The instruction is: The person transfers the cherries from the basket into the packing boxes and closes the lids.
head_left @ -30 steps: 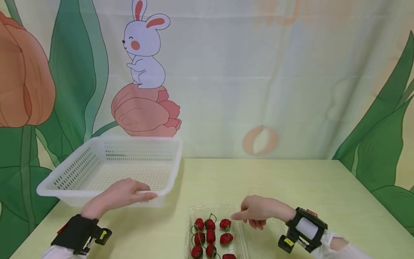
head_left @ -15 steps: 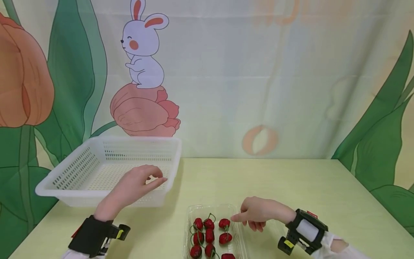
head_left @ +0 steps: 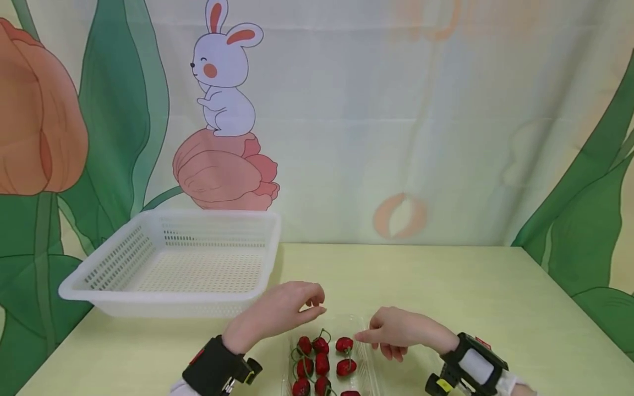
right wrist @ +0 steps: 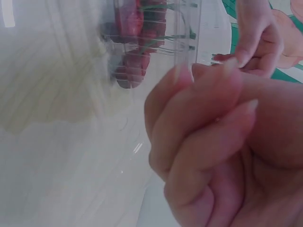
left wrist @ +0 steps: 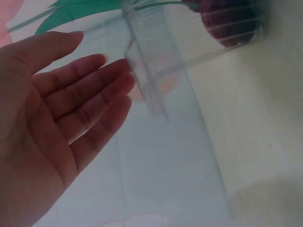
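A clear plastic box (head_left: 365, 366) lies at the front middle of the table, cut off by the lower frame edge. Inside it are several red cherries (head_left: 322, 364) with thin green stems. My right hand (head_left: 403, 329) is at the box's right rim; its thumb and curled fingers pinch the edge. My left hand (head_left: 279, 311) hovers over the box's far left corner, fingers loosely bent and holding nothing. In the left wrist view its fingertips are right at the clear wall (left wrist: 149, 71).
A white perforated plastic basket (head_left: 163, 297) stands at the back left of the pale wooden table (head_left: 426, 275). Behind the table hangs a curtain (head_left: 337, 137) printed with a rabbit and tulips. Both wrists wear black straps with small cameras.
My left hand has let go of the basket's front rim and moved right, to the far left corner of the plastic box. My right hand has stayed at the box's rim.
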Action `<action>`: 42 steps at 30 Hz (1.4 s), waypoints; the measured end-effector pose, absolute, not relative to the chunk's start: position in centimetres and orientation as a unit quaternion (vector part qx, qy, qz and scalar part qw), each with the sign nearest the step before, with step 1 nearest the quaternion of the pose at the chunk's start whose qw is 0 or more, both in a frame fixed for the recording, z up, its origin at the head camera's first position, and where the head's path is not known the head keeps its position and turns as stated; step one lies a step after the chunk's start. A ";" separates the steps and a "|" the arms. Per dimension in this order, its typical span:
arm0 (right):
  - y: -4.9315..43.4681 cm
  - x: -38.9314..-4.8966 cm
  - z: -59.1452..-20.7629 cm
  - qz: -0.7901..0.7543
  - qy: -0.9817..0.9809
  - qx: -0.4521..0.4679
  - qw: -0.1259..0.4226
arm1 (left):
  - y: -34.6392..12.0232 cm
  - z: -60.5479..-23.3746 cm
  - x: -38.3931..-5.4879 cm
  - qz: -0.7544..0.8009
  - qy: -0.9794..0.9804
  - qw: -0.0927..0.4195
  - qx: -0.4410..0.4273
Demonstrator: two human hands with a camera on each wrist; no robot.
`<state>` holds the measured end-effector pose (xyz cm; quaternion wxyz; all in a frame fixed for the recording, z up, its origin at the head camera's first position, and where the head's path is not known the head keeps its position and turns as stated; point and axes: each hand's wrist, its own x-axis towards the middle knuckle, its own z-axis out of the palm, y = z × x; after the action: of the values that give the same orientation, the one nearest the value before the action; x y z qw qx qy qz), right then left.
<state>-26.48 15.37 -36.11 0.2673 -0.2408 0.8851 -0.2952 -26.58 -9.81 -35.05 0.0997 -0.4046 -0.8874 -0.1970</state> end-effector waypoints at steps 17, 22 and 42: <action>16.0 -26.4 -37.3 -0.371 0.856 -0.238 0.271 | -9.5 -36.3 -26.7 -0.157 -0.914 0.050 -0.371; 16.1 -26.2 -37.1 -0.386 0.848 -0.234 0.276 | -9.6 -36.7 -26.8 -0.154 -0.915 0.042 -0.370; 16.3 -25.8 -36.2 -0.353 0.871 -0.250 0.234 | -9.4 -37.5 -27.1 -0.128 -0.933 0.116 -0.315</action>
<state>-25.84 16.31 -36.18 0.2339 -0.2497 0.8710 -0.3526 -27.11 -9.40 -37.53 0.1164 -0.3155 -0.9330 -0.1279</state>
